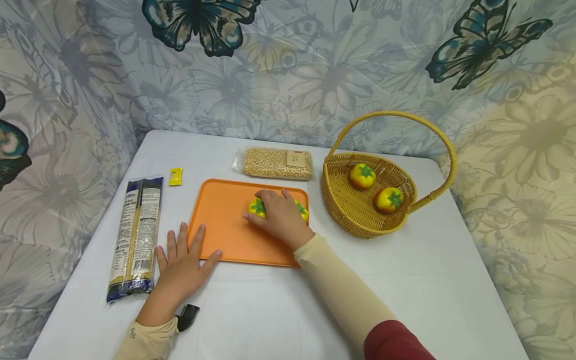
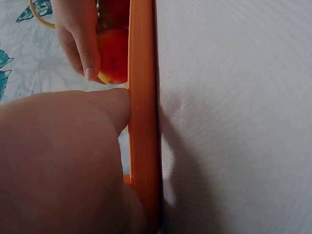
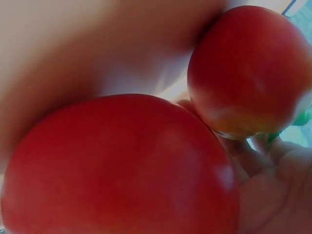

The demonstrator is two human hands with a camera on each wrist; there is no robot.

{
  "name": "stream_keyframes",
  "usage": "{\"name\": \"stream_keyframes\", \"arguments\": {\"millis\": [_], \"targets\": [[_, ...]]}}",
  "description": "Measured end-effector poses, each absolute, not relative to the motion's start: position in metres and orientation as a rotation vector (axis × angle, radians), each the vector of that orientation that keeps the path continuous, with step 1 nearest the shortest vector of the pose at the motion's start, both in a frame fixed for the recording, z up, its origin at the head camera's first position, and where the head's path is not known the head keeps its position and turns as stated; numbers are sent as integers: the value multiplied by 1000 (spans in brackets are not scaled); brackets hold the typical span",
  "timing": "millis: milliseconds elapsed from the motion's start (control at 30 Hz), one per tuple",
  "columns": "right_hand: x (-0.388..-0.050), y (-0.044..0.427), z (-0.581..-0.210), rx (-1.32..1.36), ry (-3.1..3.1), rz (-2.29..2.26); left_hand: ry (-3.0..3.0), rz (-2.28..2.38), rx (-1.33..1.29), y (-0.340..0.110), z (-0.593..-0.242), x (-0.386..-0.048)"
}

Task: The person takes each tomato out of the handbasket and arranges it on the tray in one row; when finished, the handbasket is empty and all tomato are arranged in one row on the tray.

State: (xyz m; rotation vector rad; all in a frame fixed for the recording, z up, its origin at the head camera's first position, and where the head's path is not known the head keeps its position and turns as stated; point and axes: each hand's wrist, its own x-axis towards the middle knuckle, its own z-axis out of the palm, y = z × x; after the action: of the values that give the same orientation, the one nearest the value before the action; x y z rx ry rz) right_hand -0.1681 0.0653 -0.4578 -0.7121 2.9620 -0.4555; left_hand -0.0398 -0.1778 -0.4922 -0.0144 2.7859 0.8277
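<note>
- Beneath the right hand (image 1: pixel 283 215), the first tomato (image 1: pixel 256 208) is held above the tray (image 1: pixel 225 210)'s orange surface or upon it, which cannot be told; thumb and fingers are curved round its sides, and its green leafy top is left exposed at the thumb side.
- Just right of the same hand, the second tomato (image 1: pixel 303 212) is partly covered by the palm; in the right wrist view both fruits are seen close up, red and glossy, side by side.
- At the tray's near left corner, the left hand (image 1: pixel 182 267) is laid with its fingers straight and spread; nothing is gripped by it, and the rim is touched by its thumb.
- To the right of the right hand, a wicker basket (image 1: pixel 333 210) is placed on the white-covered counter (image 1: pixel 252 310); two more tomatoes (image 1: pixel 389 200) are contained in it.
- Beyond the right hand, a clear bag of grains (image 1: pixel 265 163) is laid behind the tray.
- Left of the left hand, a long noodle packet (image 1: pixel 135 230) is set down; beyond that hand's fingertips, a small yellow sachet (image 1: pixel 176 176) is seen.
</note>
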Motion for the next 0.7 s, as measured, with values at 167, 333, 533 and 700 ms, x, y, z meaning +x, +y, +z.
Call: {"name": "stream_keyframes", "arguments": {"millis": [167,333,533,700], "targets": [[-163,66,-459,-679,3008,-345,2787,828,-12,-178,-493,-40],[-159,67,-453,-628,3030,-311,2785,826,-13,-178,-492,-40],[-158,77,-442,-578,3042,-492,2776,839,-12,-178,-491,-39],[-162,97,-429,-512,3089,-610,2779,849,-9,-178,-491,-39]]}}
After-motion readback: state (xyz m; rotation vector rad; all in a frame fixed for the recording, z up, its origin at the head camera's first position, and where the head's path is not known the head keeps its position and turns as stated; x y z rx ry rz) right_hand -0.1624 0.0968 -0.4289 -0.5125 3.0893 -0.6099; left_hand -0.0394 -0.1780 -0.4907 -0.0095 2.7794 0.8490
